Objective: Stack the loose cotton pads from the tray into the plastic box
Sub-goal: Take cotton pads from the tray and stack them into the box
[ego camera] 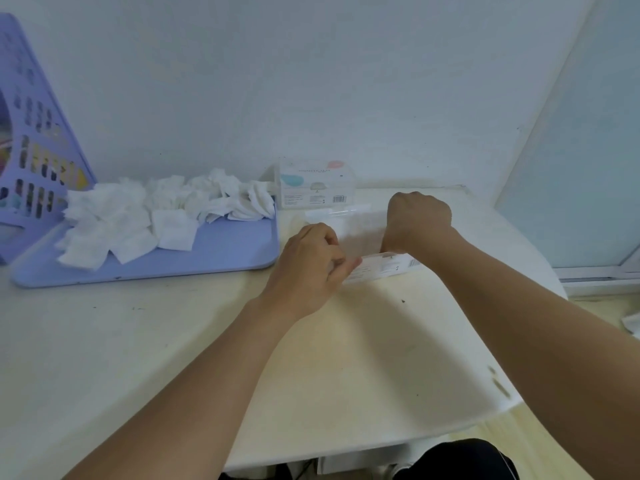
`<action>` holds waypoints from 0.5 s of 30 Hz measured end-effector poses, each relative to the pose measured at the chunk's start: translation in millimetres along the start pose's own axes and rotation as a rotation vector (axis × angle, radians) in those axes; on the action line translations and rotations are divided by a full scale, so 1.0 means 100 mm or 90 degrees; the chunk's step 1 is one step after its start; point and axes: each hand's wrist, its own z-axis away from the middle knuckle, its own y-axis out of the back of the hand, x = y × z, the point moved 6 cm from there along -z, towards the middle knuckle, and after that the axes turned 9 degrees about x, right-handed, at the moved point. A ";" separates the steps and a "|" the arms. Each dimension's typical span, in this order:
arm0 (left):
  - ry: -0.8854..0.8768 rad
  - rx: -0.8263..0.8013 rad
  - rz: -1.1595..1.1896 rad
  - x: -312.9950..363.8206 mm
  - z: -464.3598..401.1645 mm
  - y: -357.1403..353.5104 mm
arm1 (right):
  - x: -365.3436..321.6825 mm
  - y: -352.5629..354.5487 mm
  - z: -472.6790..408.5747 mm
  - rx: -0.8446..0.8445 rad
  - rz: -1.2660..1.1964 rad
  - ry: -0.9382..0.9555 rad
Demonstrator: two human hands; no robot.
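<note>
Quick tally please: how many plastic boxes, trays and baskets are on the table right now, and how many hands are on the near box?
Plastic boxes: 2, the near box under both hands and the far box by the wall
Trays: 1, the tray holding the cotton pads
Baskets: 1, the basket
Hands on the near box: 2, left hand and right hand
Total: 6

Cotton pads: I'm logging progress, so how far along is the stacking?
Barely started. The cotton pads still lie heaped on the purple tray. Both the left hand and right hand are at the clear plastic box; whether any pads are inside cannot be seen.
</note>
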 end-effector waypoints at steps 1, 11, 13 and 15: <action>0.000 -0.007 -0.002 0.00 0.00 0.00 | 0.00 0.01 0.00 -0.013 0.004 -0.004; 0.214 0.103 -0.009 -0.98 -0.05 1.20 | -1.50 0.44 0.23 -0.015 -0.724 0.151; 0.275 0.198 -0.106 -1.41 0.15 1.55 | -1.91 0.07 0.18 -0.149 -0.795 0.075; 0.331 0.257 -0.191 -1.71 0.38 1.76 | -2.23 -0.25 0.11 -0.212 -0.793 0.014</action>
